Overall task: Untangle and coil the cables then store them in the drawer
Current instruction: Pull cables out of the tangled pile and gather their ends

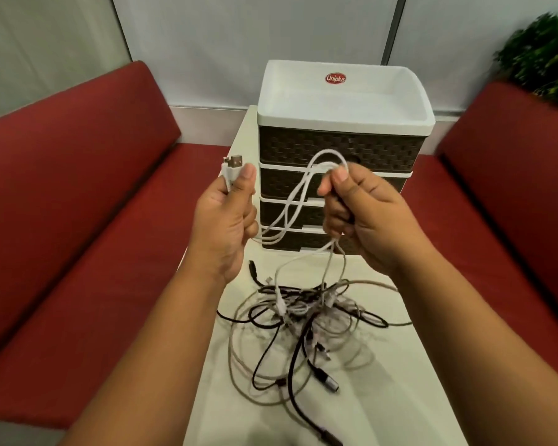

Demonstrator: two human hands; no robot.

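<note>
My left hand (223, 214) grips the white cable (290, 201) at its USB plug; my right hand (361, 210) pinches its loops before the drawer unit (342, 149), tangled cables (303, 317) on the table (400, 381) below.

A red oval label (335, 78) reading "Uniplus" sits on the drawer unit's (342, 149) top tray.

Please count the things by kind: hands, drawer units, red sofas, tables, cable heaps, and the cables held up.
Hands: 2, left hand and right hand
White cable held up: 1
Cable heap: 1
Drawer unit: 1
Red sofas: 2
Table: 1
Total: 8
</note>
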